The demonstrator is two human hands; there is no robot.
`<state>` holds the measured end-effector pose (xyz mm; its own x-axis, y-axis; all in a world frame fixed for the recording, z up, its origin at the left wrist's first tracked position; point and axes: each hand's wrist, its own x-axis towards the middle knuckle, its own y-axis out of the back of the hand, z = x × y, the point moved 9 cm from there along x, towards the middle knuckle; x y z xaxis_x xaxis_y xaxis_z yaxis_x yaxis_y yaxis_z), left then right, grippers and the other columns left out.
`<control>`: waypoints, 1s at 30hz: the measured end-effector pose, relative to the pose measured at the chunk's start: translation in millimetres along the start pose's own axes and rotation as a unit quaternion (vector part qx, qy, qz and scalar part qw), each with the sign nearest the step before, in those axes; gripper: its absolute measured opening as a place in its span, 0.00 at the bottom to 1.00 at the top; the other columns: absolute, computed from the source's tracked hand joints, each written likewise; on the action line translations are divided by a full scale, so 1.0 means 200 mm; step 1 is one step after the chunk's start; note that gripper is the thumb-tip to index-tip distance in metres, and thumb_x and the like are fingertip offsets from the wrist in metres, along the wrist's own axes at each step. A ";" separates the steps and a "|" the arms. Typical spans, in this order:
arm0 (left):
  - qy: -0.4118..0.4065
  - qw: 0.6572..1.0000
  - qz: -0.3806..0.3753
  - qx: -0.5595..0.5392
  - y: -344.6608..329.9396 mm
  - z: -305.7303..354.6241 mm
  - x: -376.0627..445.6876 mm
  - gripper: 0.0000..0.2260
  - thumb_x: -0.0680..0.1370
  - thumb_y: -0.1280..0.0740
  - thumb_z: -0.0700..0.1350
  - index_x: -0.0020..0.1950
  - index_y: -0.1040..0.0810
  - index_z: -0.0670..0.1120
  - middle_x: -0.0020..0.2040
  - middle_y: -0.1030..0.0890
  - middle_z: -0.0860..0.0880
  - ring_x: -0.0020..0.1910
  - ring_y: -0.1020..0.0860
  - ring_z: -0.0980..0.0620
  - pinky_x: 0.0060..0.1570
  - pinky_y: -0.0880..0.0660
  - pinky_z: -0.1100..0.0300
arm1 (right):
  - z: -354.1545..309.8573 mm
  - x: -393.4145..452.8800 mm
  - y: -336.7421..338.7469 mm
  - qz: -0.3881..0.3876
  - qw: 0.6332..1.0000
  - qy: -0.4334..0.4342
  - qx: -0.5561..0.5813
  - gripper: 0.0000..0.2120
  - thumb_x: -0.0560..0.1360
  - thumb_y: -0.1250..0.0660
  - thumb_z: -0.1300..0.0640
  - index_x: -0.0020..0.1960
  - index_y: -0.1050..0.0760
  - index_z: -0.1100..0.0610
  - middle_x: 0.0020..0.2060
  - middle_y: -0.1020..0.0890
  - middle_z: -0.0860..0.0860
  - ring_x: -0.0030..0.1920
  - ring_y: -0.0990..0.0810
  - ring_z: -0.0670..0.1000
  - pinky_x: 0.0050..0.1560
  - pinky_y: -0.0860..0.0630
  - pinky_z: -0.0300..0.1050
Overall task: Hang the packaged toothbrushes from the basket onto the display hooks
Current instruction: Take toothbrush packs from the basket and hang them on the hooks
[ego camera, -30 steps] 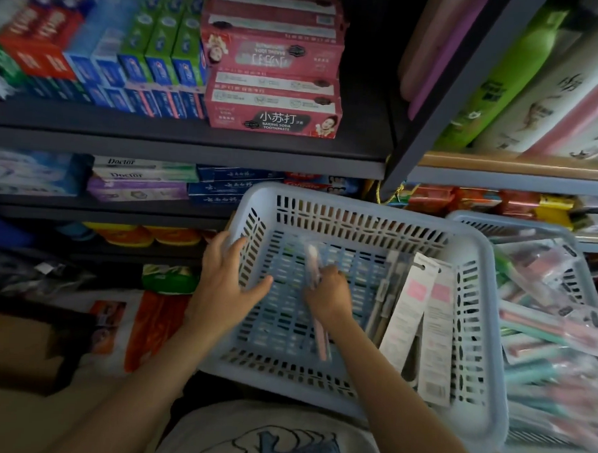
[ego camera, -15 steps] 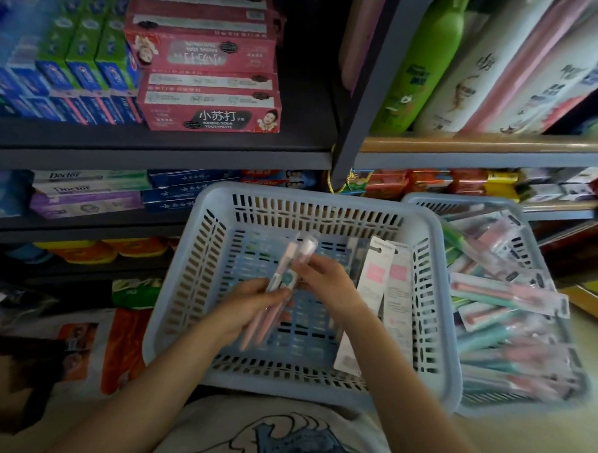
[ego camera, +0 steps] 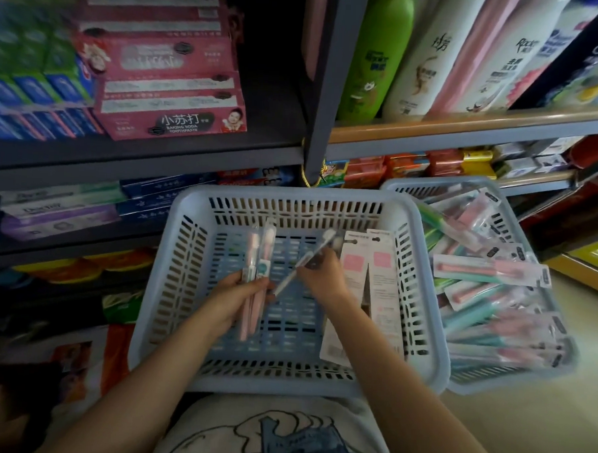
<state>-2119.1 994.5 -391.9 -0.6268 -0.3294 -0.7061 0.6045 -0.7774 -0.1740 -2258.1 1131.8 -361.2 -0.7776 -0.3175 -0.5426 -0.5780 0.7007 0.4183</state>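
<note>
Over the basket (ego camera: 186, 255), the left hand (ego camera: 234, 300) gripped two packaged toothbrushes (ego camera: 256, 276) upright, likely gathering a bunch for hanging. At three o'clock, the right hand (ego camera: 323, 273) pinched another toothbrush (ego camera: 304, 264), angled toward them.

Dim shop aisle with dark metal shelving (ego camera: 139, 157) stacked with toothpaste boxes (ego camera: 166, 83) at left, tall shampoo bottles (ego camera: 380, 55) on a wood-edged shelf (ego camera: 466, 122) at right, pale floor (ego camera: 522, 424) below.
</note>
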 end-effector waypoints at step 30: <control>-0.193 0.981 -0.019 0.010 -0.01 0.57 -0.32 0.25 0.67 0.22 0.48 0.64 0.20 0.49 0.55 0.14 0.48 0.56 0.16 0.48 0.57 0.22 0.52 | -0.54 -0.31 -0.09 -0.178 0.934 0.144 0.275 0.09 0.80 0.32 0.60 0.57 0.17 0.59 0.49 0.13 0.52 0.46 0.15 0.47 0.44 0.21 0.37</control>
<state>-2136.0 956.4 -267.8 -0.7906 -0.4755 -0.3857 0.5697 -0.8022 -0.1788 -2226.7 1068.8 -256.2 -0.6413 -0.6954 -0.3243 -0.6589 0.7157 -0.2316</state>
